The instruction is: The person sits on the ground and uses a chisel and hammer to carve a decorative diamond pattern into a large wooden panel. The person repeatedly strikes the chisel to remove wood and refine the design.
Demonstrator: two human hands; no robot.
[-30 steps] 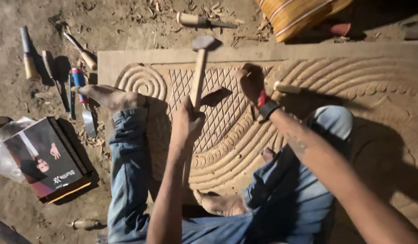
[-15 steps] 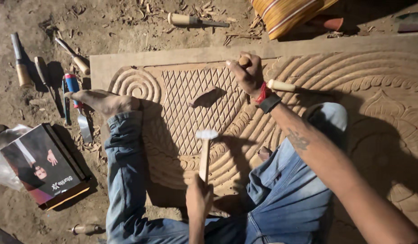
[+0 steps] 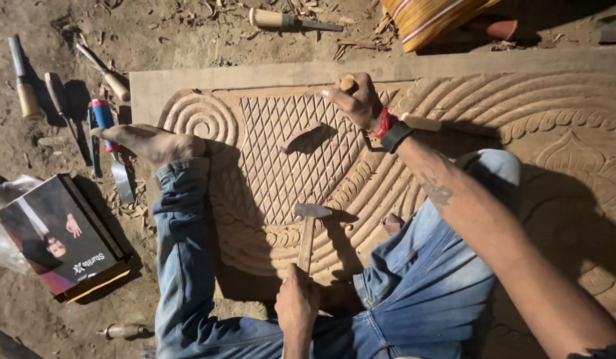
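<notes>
The left hand (image 3: 298, 302) was wrapped tight round a hammer (image 3: 309, 226); its head pointed away from that hand, over the carved wood panel (image 3: 281, 153); the right hand (image 3: 354, 100) was closed round a chisel (image 3: 348, 84) set on the panel; a crooked hit could slip and hurt those fingers, or chip the pattern.

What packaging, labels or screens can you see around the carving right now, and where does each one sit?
Cardboard box: on the dirt at lower left, beside the person's leg; flat rectangle, dark printed lid with a picture of a person, reddish-orange edge.
Plastic bag: partly under the box's left side; crumpled, whitish.
Wrist device: on the wrist above the carved wooden panel; black band, its face not visible.
No signs or lit screens in view.
</notes>
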